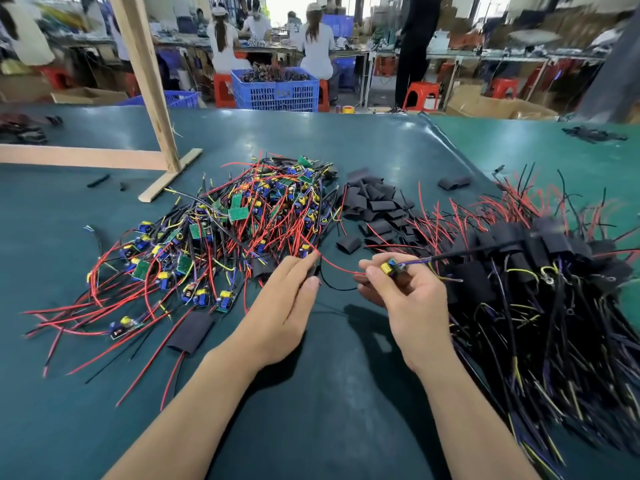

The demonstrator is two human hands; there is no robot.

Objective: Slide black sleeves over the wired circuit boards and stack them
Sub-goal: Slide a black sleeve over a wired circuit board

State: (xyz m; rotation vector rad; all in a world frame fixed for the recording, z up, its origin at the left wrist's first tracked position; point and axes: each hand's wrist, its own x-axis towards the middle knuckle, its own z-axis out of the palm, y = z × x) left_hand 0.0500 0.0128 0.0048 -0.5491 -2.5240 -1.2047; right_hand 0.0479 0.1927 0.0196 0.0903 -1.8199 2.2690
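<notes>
The right hand (403, 296) pinches a small circuit board (393, 267) between thumb and forefinger, fingers curled round it; the board with its yellow and blue parts sits at the fingertips, above the knuckles. From the board's right end a bundle of purple and black wires (460, 256) runs off to the right, over the near edge of the stack of sleeved boards (540, 271). From its left end a red wire (337, 268) and a black wire (332, 285) loop across the gap to the left hand (287, 306). The left hand lies with its fingers nearly straight and close together, pointing far and right; the fingertips meet the red wire and something dark at the thumb, but whether they pinch it I cannot tell.

Left and far of the hands lies the heap of bare wired boards (235, 223), green boards among red, black and yellow leads. Right of that heap, farther than the hands, sits the pile of loose black sleeves (375, 202). One sleeved board (190, 330) lies alone near the left forearm. All rest on the green table mat (311, 393). A wooden frame (149, 98) stands far left.
</notes>
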